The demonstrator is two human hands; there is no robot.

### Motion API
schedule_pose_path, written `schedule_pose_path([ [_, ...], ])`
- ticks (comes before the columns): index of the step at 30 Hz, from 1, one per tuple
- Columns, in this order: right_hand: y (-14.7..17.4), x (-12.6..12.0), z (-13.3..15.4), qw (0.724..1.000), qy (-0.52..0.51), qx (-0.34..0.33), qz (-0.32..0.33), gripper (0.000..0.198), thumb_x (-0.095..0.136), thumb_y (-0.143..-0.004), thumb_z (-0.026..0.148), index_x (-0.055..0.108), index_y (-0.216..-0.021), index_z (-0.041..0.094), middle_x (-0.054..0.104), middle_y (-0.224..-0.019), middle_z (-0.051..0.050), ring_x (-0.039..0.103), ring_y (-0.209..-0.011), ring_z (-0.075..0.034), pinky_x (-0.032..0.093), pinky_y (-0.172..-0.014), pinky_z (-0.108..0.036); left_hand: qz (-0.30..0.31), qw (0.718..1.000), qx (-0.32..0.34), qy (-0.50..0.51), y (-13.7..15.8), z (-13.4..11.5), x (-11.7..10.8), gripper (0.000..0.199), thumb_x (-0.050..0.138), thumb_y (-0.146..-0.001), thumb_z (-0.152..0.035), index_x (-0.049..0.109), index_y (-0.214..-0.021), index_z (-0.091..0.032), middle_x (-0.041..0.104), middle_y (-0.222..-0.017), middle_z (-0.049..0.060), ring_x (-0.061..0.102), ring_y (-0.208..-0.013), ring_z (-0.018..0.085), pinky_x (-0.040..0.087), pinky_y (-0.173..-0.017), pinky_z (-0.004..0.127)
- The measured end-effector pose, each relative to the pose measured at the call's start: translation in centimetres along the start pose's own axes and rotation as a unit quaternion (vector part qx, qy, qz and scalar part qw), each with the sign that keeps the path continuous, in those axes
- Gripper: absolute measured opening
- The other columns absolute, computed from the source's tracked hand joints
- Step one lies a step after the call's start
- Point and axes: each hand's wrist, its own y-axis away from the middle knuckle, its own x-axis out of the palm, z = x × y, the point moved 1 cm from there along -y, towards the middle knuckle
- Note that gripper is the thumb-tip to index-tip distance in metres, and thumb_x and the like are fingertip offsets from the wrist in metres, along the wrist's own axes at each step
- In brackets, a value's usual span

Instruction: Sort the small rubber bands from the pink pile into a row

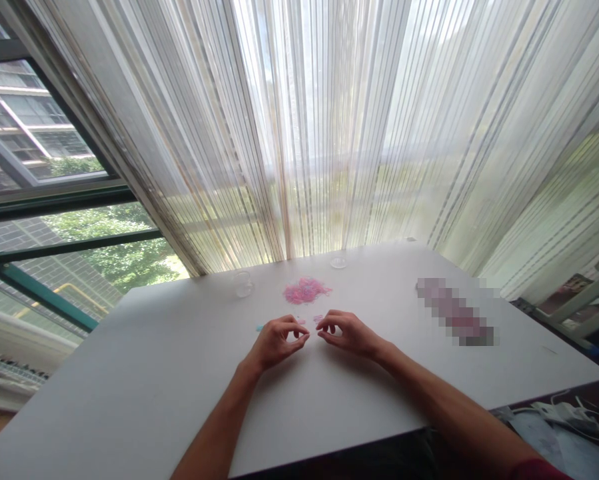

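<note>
In the head view, 2 bare hands work close together over a white, smooth-topped bench (pixel 189 373). The left hand (pixel 277 339) curves its thumb and fingers into a narrow pinch, and the right hand (pixel 350 332) faces it in a similar pinch, with a small gap between the 2 sets of fingertips. Whether either hand grips something tiny cannot be told at this size.

Just beyond the fingertips lie a few small pink pieces (pixel 318 319) on the bench, too small to make out clearly. A thin teal piece (pixel 259 327) shows just beside the left hand, on its outer side. Farther back, beyond both hands, is a loose pile of pink pieces with bluish flecks (pixel 305 291).

A clear, round, see-through container (pixel 244 285) stands left of the pile, and a shallow, clear, round dish or lid (pixel 338 263) lies behind it to the right. Well to the right of the right hand, a long pinkish item (pixel 452 310) is blurred by pixelation. Sheer, striped white curtains (pixel 329 133) hang behind the bench.
</note>
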Motion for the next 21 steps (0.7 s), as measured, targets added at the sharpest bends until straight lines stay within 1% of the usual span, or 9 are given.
schedule_pose_path([
  [8,-0.2,-0.1,0.4,1.0,-0.004,0.01,0.012,0.009,0.061,-0.085,0.021,0.069,-0.082,0.018,0.063,-0.077,-0.003,0.059,-0.066,-0.012,0.051,-0.065,-0.023,0.002,1.0,0.002,0.015,-0.1,-0.1,0.1,0.019,0.064,-0.085,-0.033,0.077,-0.088,-0.02,0.063,-0.075,0.003,0.043,-0.055,0.008,0.038,-0.052,0.02],
  [11,-0.2,-1.5,-0.3,1.0,0.015,0.022,-0.012,0.01,0.061,-0.085,0.021,0.069,-0.083,0.018,0.063,-0.079,-0.003,0.059,-0.067,-0.012,0.05,-0.065,-0.024,-0.011,1.0,-0.001,-0.018,0.0,0.0,-0.4,0.017,0.064,-0.084,-0.032,0.076,-0.089,-0.021,0.064,-0.077,0.002,0.043,-0.054,0.008,0.039,-0.053,0.02],
  [14,0.1,-3.7,-1.5,0.995,0.059,0.051,-0.064,0.01,0.06,-0.086,0.022,0.07,-0.084,0.019,0.062,-0.079,-0.003,0.059,-0.067,-0.013,0.05,-0.065,-0.025,-0.04,0.996,-0.017,-0.078,0.0,0.1,-1.1,0.017,0.062,-0.085,-0.031,0.076,-0.089,-0.023,0.065,-0.079,0.001,0.048,-0.056,0.008,0.041,-0.057,0.02],
  [15,0.2,-4.3,-2.0,0.993,0.068,0.063,-0.07,0.011,0.061,-0.087,0.023,0.07,-0.083,0.019,0.062,-0.079,-0.003,0.059,-0.067,-0.013,0.05,-0.066,-0.026,-0.05,0.993,-0.026,-0.101,0.1,0.2,-1.4,0.018,0.061,-0.085,-0.031,0.075,-0.09,-0.023,0.065,-0.079,0.001,0.05,-0.058,0.009,0.041,-0.058,0.021],
  [18,0.6,-5.6,-3.0,0.991,0.079,0.094,-0.057,0.012,0.061,-0.086,0.023,0.071,-0.083,0.019,0.063,-0.079,-0.003,0.06,-0.068,-0.013,0.05,-0.066,-0.026,-0.066,0.984,-0.056,-0.154,0.1,0.6,-1.8,0.018,0.06,-0.085,-0.032,0.075,-0.092,-0.025,0.066,-0.082,0.0,0.054,-0.06,0.01,0.041,-0.059,0.021],
  [21,0.8,-5.7,-3.3,0.99,0.074,0.12,-0.026,0.011,0.061,-0.085,0.022,0.072,-0.082,0.019,0.064,-0.079,-0.003,0.06,-0.068,-0.013,0.051,-0.066,-0.026,-0.058,0.981,-0.073,-0.173,0.1,1.0,-1.8,0.016,0.062,-0.084,-0.031,0.074,-0.092,-0.026,0.066,-0.084,-0.001,0.056,-0.06,0.01,0.041,-0.059,0.021],
])
